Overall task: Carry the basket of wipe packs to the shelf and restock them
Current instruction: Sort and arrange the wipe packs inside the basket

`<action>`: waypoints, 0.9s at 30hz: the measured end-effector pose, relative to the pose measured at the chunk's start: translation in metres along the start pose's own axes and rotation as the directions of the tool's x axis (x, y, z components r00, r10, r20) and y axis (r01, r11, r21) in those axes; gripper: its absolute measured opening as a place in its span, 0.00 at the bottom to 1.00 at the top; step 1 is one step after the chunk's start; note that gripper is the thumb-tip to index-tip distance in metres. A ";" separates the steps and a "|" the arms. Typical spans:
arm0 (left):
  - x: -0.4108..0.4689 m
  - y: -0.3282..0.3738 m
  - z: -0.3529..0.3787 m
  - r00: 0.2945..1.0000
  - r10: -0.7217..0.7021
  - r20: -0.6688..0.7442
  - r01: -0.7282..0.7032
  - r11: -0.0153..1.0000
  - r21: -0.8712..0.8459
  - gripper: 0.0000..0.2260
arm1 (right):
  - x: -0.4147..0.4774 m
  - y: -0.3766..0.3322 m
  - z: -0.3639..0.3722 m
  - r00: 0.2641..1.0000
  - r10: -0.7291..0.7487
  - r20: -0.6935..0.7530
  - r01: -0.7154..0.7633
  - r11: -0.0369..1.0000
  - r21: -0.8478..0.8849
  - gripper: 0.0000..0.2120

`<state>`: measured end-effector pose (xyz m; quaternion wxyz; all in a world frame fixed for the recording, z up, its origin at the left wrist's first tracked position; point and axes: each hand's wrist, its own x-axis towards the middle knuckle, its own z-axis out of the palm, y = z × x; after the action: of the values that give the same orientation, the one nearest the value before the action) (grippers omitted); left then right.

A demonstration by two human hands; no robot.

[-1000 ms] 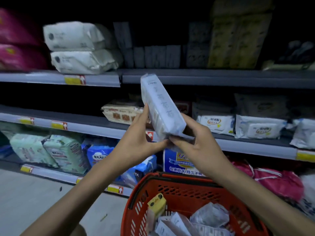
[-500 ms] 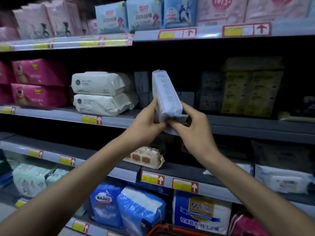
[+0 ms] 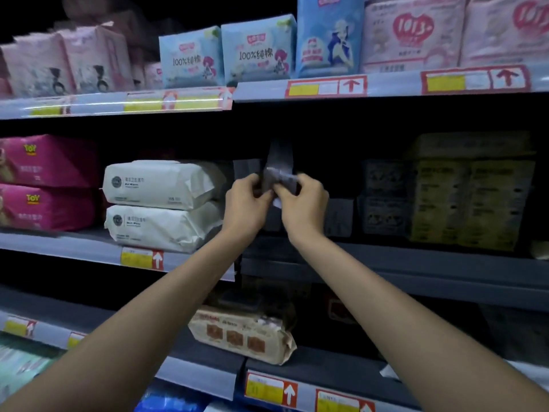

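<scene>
A white wipe pack [image 3: 279, 165] stands on end inside the dark middle shelf [image 3: 386, 260], reaching into shadow. My left hand [image 3: 246, 203] and my right hand [image 3: 303, 203] both pinch its near end, fingers curled round the crimped edge. Similar grey packs stand in a row behind it, to the right of two stacked white wipe packs [image 3: 163, 203]. The basket is out of view.
Pink packs [image 3: 44, 182] fill the shelf's left end, and yellow boxes [image 3: 472, 191] stand at its right. Pale blue and pink packs line the top shelf [image 3: 326, 87]. A beige pack [image 3: 243, 334] lies on the shelf below.
Both hands have pushed the wipe pack up and forward, from in front of the shelves into the dark middle shelf. The view has risen, so the red basket has dropped out of sight.
</scene>
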<state>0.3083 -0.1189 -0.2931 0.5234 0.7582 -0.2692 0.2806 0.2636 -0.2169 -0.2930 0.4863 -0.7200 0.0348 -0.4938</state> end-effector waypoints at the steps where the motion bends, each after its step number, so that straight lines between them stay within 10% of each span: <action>1: 0.007 0.001 0.000 0.995 -0.039 -0.092 0.047 0.996 0.081 0.07 | 0.011 -0.001 0.008 0.999 0.036 -0.001 -0.036 0.998 -0.051 0.04; 8: 0.014 -0.005 0.005 0.968 -0.251 -0.025 0.250 0.941 0.230 0.13 | 0.028 0.005 0.023 0.978 0.170 0.121 -0.122 0.936 -0.330 0.23; 15: -0.003 0.002 -0.013 0.950 -0.265 0.164 0.208 0.931 0.300 0.23 | 0.014 -0.008 -0.005 0.978 0.174 0.117 -0.124 0.931 -0.344 0.11; 27: -0.079 0.040 -0.057 0.950 -0.141 0.279 -0.072 0.769 0.635 0.36 | -0.036 -0.034 -0.106 0.902 0.179 0.392 0.121 0.768 -0.629 0.45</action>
<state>0.2168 -0.0688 -0.3065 0.1909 0.9298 -0.2224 0.2226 0.1512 -0.2505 -0.2885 0.2148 -0.9320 0.1043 -0.2728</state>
